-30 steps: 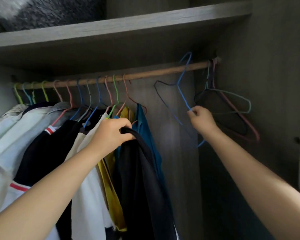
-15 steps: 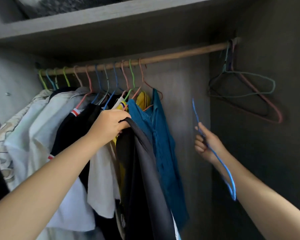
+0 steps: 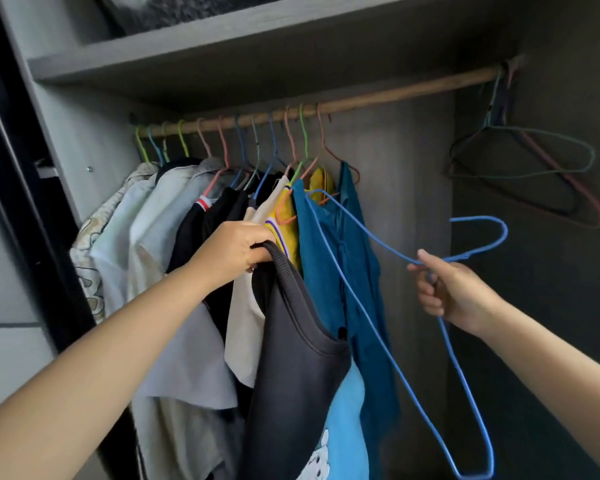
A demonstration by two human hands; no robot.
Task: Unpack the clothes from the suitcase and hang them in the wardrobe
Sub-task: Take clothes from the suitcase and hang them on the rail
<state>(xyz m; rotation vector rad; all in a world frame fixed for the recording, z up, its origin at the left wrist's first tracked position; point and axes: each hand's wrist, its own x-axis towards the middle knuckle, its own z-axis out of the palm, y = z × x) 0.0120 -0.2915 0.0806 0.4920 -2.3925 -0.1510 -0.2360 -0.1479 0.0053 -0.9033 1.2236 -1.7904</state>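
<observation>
The wooden rail (image 3: 378, 97) is bare between the hung clothes (image 3: 201, 237) at left and the empty hangers (image 3: 534, 168) bunched at its right end. Below this stretch, the blue hanger (image 3: 371, 323) in the right hand (image 3: 454, 292) and the dark garment (image 3: 298, 358) in the left hand (image 3: 232, 251) partly cross the gap.

Head view faces forward (tilted slightly up) into the wardrobe (image 3: 426, 188), close.

both arms reach forward; left hand (image 3: 234, 249) and right hand (image 3: 456, 292) have fingers curled, gripping.
</observation>
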